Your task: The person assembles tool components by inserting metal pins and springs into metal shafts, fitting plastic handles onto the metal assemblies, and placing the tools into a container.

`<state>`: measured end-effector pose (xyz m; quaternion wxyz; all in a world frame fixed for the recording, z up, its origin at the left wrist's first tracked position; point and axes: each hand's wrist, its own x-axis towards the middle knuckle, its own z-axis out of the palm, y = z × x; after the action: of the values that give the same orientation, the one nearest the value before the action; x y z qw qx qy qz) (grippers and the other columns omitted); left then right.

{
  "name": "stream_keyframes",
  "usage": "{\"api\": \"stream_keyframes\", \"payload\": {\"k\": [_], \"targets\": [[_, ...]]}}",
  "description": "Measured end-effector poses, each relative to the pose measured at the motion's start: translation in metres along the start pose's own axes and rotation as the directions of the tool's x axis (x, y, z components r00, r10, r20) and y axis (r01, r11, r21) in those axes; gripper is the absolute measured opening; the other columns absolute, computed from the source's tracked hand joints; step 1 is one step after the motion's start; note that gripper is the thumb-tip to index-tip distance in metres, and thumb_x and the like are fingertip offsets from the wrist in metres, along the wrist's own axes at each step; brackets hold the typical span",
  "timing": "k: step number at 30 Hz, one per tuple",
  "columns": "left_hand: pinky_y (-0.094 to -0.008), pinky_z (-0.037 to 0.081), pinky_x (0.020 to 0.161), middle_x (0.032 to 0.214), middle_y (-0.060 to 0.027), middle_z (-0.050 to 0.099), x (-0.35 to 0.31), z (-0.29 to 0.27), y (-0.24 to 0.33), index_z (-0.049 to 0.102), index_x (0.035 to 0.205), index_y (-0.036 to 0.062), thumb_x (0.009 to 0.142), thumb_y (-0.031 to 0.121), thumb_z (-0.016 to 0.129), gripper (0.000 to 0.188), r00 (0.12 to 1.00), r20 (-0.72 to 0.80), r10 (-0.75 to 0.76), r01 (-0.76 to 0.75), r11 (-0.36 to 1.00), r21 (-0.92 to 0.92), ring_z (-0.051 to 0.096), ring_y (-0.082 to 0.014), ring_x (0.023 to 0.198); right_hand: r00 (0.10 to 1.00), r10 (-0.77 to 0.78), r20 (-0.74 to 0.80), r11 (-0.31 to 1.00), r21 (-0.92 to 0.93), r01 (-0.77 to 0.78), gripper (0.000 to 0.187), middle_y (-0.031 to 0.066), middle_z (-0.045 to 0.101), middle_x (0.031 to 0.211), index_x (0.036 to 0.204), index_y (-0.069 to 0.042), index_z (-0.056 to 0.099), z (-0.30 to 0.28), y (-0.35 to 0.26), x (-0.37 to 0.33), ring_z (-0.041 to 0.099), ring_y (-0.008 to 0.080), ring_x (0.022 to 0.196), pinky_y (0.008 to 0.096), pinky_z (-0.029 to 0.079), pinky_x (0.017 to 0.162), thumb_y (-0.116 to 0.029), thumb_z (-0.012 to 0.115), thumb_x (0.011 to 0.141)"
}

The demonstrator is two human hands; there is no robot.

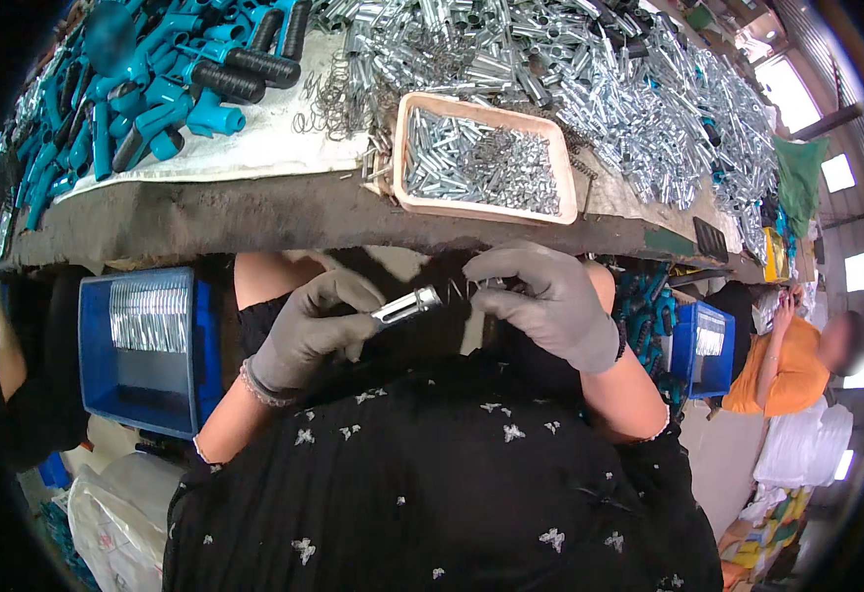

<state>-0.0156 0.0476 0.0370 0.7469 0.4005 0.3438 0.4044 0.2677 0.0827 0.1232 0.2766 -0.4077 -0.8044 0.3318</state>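
1. The left hand (316, 331) grips a tube (404, 309), fingers closed around its near end, the far end pointing up and right toward the other hand.
2. The right hand (548, 296) is narrow, apparently pinching a thin spring (457, 290) just beside that far end; whether the coil already enters the tube cannot be told.
3. Both things are held in the air in front of the desk (284, 214), below the tray (491, 213) of small metal parts.
4. To join them well, I would hold the tube firm, line the coil up with its bore, and press straight; a slanted push could bend the spring or flick it away.
5. No brand, label or writing can be read on the tube, spring or tray.
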Motion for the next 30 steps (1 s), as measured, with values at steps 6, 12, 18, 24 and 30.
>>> {"api": "stream_keyframes", "payload": {"k": [6, 12, 18, 24, 30], "targets": [[-0.0255, 0.05, 0.075, 0.126, -0.0078, 0.058, -0.022, 0.012, 0.005, 0.048, 0.143, 0.0059, 0.09, 0.009, 0.072, 0.059, 0.98, 0.182, -0.078, 0.048, 0.985, 0.165, 0.057, -0.0097, 0.094, 0.855, 0.233, 0.464, 0.88, 0.274, -0.388, 0.037, 0.0109, 0.07, 0.088, 0.124, -0.001, 0.062, 0.056, -0.001, 0.01, 0.066, 0.0136, 0.071, 0.0285, 0.053, 0.067, -0.011, 0.072, 0.089], [-0.0317, 0.05, 0.091, 0.126, -0.0083, 0.064, -0.085, -0.058, 0.001, 0.044, 0.148, 0.0049, 0.099, 0.013, 0.063, 0.053, 0.885, -0.448, 0.13, -0.005, 0.963, 0.27, 0.061, -0.0152, 0.108, 0.888, 0.301, 0.348, 0.845, 0.334, -0.417, 0.063, 0.0169, 0.066, 0.106, 0.15, -0.003, 0.035, 0.071, 0.04, -0.008, 0.065, 0.0172, 0.087, 0.0301, 0.053, 0.079, -0.014, 0.063, 0.095], [-0.0405, 0.053, 0.085, 0.101, -0.0206, 0.067, -0.178, -0.237, -0.033, 0.074, 0.111, 0.0093, 0.094, 0.01, 0.058, 0.023, 0.308, -0.725, 0.616, 0.58, 0.482, 0.656, 0.067, -0.0362, 0.093, 0.887, 0.404, 0.225, 0.814, 0.354, -0.46, 0.055, 0.0109, 0.065, 0.105, 0.146, -0.003, 0.04, 0.075, 0.062, -0.017, 0.064, 0.0143, 0.085, 0.0261, 0.051, 0.072, -0.027, 0.058, 0.1], [-0.0422, 0.051, 0.095, 0.118, -0.0207, 0.068, -0.171, -0.364, -0.082, 0.075, 0.108, 0.0123, 0.085, 0.028, 0.067, 0.029, 0.091, -0.958, 0.27, 0.7, 0.668, 0.255, 0.067, -0.0367, 0.107, 0.885, 0.414, 0.213, 0.832, 0.304, -0.463, 0.036, 0.0108, 0.067, 0.102, 0.134, 0.003, 0.051, 0.086, 0.05, -0.002, 0.063, 0.0152, 0.092, 0.0276, 0.05, 0.082, -0.009, 0.053, 0.1], [-0.0427, 0.05, 0.099, 0.121, -0.021, 0.068, -0.163, -0.395, -0.068, 0.07, 0.114, 0.0056, 0.084, 0.036, 0.07, 0.043, 0.133, -0.974, 0.185, 0.846, 0.49, 0.208, 0.066, -0.0372, 0.111, 0.881, 0.452, 0.138, 0.83, 0.296, -0.472, 0.033, 0.0105, 0.067, 0.102, 0.13, 0.005, 0.054, 0.077, 0.064, -0.016, 0.063, 0.016, 0.091, 0.0271, 0.05, 0.083, -0.01, 0.054, 0.1]]}}
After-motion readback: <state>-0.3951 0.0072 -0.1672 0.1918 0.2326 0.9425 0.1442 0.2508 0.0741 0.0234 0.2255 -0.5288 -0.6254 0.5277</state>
